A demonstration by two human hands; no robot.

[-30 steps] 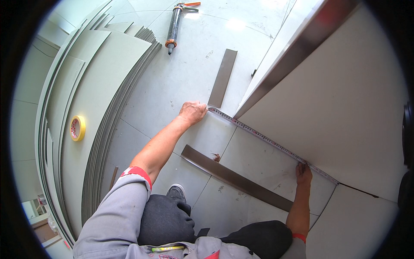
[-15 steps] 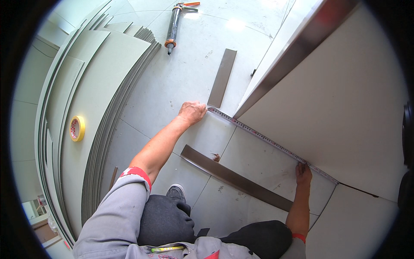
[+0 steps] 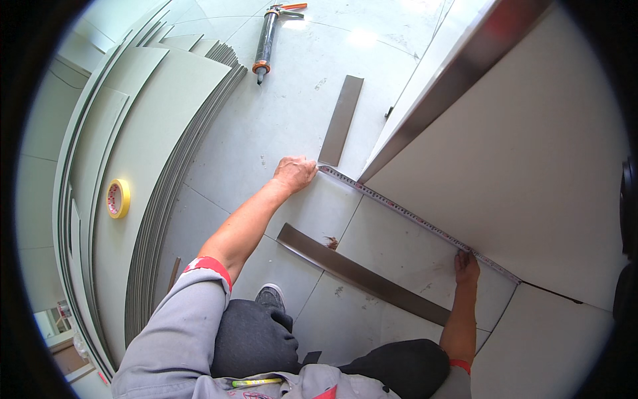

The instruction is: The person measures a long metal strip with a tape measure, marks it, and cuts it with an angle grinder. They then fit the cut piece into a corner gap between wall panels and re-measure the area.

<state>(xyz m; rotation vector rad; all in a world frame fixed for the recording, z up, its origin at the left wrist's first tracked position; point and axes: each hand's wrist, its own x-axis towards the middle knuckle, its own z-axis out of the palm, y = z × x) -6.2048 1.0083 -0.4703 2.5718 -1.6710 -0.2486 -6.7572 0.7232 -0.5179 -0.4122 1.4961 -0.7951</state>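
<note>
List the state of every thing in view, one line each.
Tape measure: stretched flat along the panel's base.
Left hand: pressing one tape end down.
Right hand: pressing the tape further along.
Long metal strip: flat on the floor.
Caulking gun: lying unused.
Tape roll: resting on stacked sheets.

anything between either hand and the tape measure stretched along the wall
Nothing visible. The left hand presses one end of the tape measure to the floor, and the right hand rests on it farther along.

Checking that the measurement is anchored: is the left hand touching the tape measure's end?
Touching. The head view shows the left hand pressing on the end of the tape measure on the floor, with no gap visible.
</note>
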